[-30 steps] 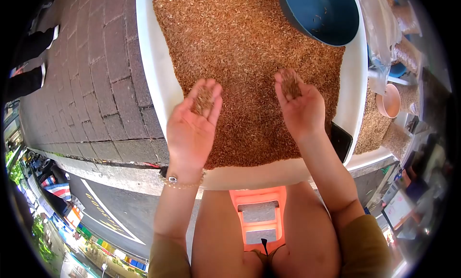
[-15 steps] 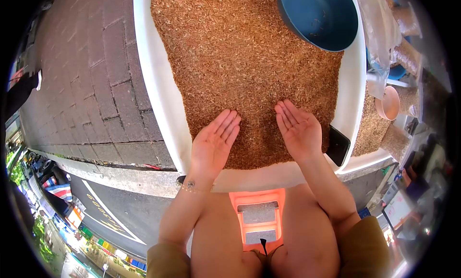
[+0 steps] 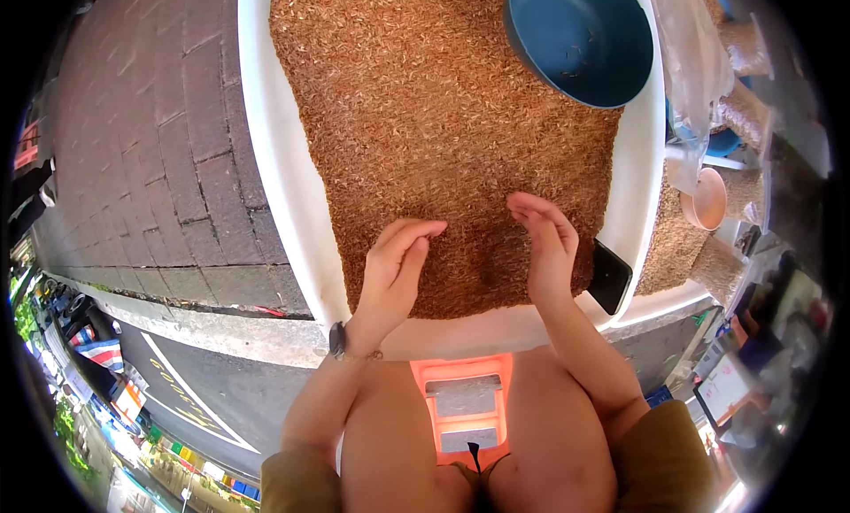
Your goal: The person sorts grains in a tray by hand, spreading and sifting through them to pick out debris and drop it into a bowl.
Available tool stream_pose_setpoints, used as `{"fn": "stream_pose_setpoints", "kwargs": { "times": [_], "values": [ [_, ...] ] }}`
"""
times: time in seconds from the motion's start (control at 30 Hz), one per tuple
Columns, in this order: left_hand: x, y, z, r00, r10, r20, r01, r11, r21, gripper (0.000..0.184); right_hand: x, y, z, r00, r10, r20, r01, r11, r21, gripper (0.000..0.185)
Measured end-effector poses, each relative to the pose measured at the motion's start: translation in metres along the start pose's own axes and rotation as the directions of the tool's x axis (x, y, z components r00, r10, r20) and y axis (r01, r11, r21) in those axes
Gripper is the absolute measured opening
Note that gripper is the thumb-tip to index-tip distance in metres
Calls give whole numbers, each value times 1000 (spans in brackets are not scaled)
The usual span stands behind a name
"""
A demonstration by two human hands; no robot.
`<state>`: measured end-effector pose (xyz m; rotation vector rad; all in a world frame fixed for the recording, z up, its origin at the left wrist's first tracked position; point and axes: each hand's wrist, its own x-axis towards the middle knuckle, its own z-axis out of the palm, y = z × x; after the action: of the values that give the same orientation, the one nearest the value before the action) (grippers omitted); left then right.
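Observation:
A long white tub (image 3: 282,141) holds a deep bed of small reddish-brown dried slivers (image 3: 425,97); their exact kind I cannot make out. Over the near end of this bed is my left hand (image 3: 391,263), palm turned inward, with its fingers stretched and slightly curved. My right hand (image 3: 551,246) faces it from the other side, fingers likewise extended and a little bent. Neither hand holds anything. Between them is a darker, shallow hollow in the slivers. Whether the fingertips touch the surface is hard to tell. A dark watch (image 3: 337,339) is on my left wrist.
A blue bowl (image 3: 584,44) with a few slivers inside rests at the tub's far right. A black phone (image 3: 610,277) leans by the right wall. Beyond stand another tub with a pink bowl (image 3: 706,200) and plastic bags (image 3: 691,61). An orange stool (image 3: 460,371) is between my knees.
Both hands have turned from palms up to palms facing inward, and their fingers have curved slightly. The whole view has shifted a little.

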<state>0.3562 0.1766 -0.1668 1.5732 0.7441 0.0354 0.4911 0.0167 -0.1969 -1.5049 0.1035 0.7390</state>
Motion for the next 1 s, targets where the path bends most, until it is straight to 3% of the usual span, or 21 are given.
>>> {"fn": "stream_pose_setpoints", "kwargs": {
  "times": [0.1,0.23,0.33,0.57,0.67,0.77,0.87,0.97,1.0],
  "values": [
    [14,-5,8,995,101,-21,-99,993,68,23,4,-1,14,987,-54,151,53,999,7,25],
    [13,-16,9,998,50,-48,-55,992,-115,21,14,6,24,927,103,361,-65,991,-115,25],
    [4,-26,14,992,-123,3,123,989,-86,18,7,11,19,870,197,452,-133,977,-168,20],
    [-12,-21,23,975,-219,-20,220,971,92,17,3,11,10,759,495,422,-381,864,-330,28],
    [-16,-23,20,936,-350,24,350,937,3,19,2,14,8,701,588,404,-497,809,-314,29],
    [-19,-43,21,902,-430,33,427,878,-217,19,0,10,9,677,632,377,-586,773,-244,30],
    [-15,-49,24,703,-703,109,562,455,-691,21,-2,7,14,611,730,306,-752,656,-66,33],
    [-10,-35,26,561,-800,214,530,147,-835,28,-11,1,25,557,809,189,-826,514,232,35],
    [-8,-33,25,558,-788,259,521,90,-849,28,-13,-1,30,542,829,142,-813,474,337,36]
  ]
}}
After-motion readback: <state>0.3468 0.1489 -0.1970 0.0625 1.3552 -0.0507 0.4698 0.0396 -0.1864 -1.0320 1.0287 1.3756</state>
